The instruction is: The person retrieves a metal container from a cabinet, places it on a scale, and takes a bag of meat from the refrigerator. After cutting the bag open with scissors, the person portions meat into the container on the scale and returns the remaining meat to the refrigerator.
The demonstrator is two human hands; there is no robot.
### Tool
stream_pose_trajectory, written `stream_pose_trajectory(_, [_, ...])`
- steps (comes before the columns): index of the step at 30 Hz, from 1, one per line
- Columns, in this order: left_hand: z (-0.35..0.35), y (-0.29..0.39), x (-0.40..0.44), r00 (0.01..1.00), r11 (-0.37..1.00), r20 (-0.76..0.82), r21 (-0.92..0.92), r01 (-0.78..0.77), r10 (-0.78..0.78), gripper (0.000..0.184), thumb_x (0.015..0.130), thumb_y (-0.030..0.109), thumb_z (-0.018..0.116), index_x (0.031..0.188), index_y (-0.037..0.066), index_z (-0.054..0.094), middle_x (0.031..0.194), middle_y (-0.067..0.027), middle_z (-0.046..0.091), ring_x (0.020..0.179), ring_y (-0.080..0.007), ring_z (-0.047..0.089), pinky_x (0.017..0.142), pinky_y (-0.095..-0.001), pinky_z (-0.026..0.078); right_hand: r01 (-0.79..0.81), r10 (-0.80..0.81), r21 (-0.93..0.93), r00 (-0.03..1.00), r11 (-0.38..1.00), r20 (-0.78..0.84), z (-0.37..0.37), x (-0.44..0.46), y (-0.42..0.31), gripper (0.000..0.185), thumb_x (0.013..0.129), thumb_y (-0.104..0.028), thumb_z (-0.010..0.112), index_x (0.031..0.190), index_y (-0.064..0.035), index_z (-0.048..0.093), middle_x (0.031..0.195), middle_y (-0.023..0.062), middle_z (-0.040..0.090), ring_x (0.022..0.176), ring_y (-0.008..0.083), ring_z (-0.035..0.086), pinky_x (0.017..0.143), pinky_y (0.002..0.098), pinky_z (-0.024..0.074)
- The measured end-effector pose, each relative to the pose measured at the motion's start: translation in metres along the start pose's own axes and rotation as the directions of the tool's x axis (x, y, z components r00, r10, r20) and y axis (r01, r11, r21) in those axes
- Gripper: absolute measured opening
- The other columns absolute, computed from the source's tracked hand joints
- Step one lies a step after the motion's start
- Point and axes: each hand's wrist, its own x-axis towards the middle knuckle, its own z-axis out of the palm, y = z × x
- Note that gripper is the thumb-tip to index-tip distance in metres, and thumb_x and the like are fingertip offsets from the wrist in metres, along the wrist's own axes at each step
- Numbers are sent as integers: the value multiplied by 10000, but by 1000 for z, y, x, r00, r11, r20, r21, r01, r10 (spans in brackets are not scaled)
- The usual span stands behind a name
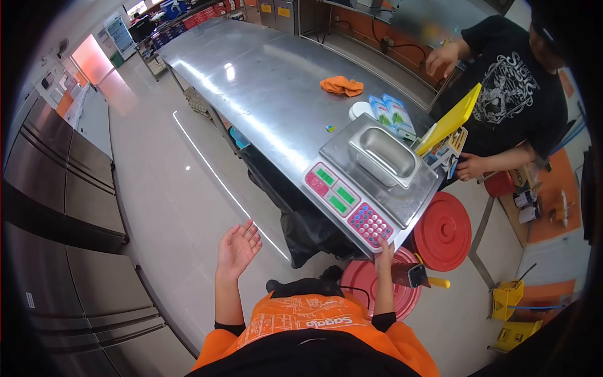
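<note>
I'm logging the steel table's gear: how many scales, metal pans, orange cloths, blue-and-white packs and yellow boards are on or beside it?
Scale: 1
Metal pan: 1
Orange cloth: 1
Blue-and-white packs: 2
Yellow board: 1
Total: 6

Camera sat on my head, faced forward and steeply down. Very wide view, curved edges, black corners. My orange shirt [314, 306] lay nearest, at bottom middle; my left hand [239, 249] and my right hand [384, 256] just beyond; steel table [276, 72] stretched away toward upper left; far doorway [90, 60] small, tilted.
</note>
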Motion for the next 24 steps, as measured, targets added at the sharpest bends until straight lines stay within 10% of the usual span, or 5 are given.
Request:
stream_pose_trajectory(14, [-150, 152, -175, 928, 927, -196, -148, -346, 315, 232, 889, 227, 434, 1046, 72, 509, 911, -41, 560, 805, -166, 547, 754, -312, 453, 47, -46, 25, 998, 999, -46, 6, -10, 3, 413, 778, -184, 618, 1141, -57, 467, 1096, 67, 542, 1009, 219, 549, 848, 395, 469])
stream_pose_trajectory(17, [-171, 184, -177, 924, 905, -191, -211, -369, 332, 219, 887, 211, 439, 1040, 72, 510, 903, -40, 563, 804, -166, 553, 748, -310, 458, 31, -16, 162, 996, 986, -92, 9, -37, -6, 447, 868, -351, 460, 1247, -118, 416, 1202, 85, 501, 1038, 286, 513, 861, 443, 426])
stream_pose_trajectory(20, [-199, 226, -166, 909, 890, -181, -205, -407, 374, 200, 879, 187, 453, 1033, 73, 511, 895, -37, 565, 796, -166, 561, 743, -306, 462, 154, -185, -121, 933, 981, -308, -75, -30, 24, 412, 909, -360, 415, 1241, -116, 428, 1074, 44, 537, 870, 211, 549, 724, 326, 456])
stream_pose_trajectory(22, [-219, 259, -146, 896, 889, -214, -167, -425, 389, 190, 873, 174, 465, 1027, 74, 511, 887, -34, 566, 787, -165, 564, 735, -302, 466, -79, -167, -490, 883, 868, -439, -128, -43, 27, 248, 864, -294, 515, 908, -83, 637, 768, 59, 601, 724, 141, 565, 639, 299, 453])
stream_pose_trajectory(24, [-239, 296, -125, 866, 888, -270, -70, -455, 422, 206, 862, 145, 512, 1056, 78, 497, 895, -34, 573, 779, -143, 565, 719, -276, 475, -278, -276, -656, 742, 702, -610, -119, -71, 30, 241, 836, -293, 537, 895, -84, 642, 770, 65, 608, 729, 154, 574, 639, 309, 458])
